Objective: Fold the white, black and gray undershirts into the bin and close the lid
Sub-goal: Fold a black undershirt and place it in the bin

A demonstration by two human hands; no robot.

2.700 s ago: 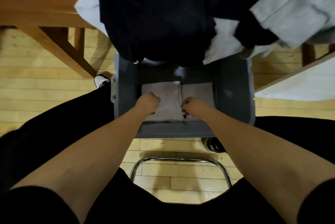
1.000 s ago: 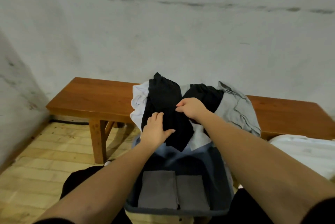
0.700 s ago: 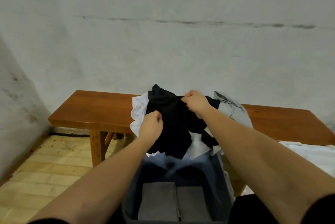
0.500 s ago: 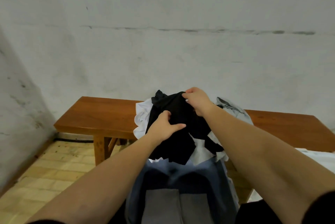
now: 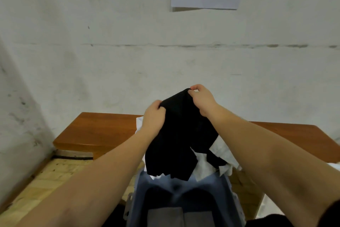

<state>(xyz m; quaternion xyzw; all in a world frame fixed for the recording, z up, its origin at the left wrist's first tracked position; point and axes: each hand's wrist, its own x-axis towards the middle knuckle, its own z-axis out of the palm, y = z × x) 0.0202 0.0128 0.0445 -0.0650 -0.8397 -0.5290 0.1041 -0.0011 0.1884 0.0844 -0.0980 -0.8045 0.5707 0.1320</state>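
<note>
Both hands, left hand point(image 5: 153, 114) and right hand point(image 5: 201, 99), pinch the black undershirt point(image 5: 179, 134) by its top edge above the bin point(image 5: 137, 195), probably so it hangs straight for folding.

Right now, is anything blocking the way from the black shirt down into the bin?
Nothing visible blocks it. The left hand and right hand grip the black undershirt above the open gray bin. Two folded gray undershirts lie on the bin's floor; white clothes hang over its far rim.
</note>
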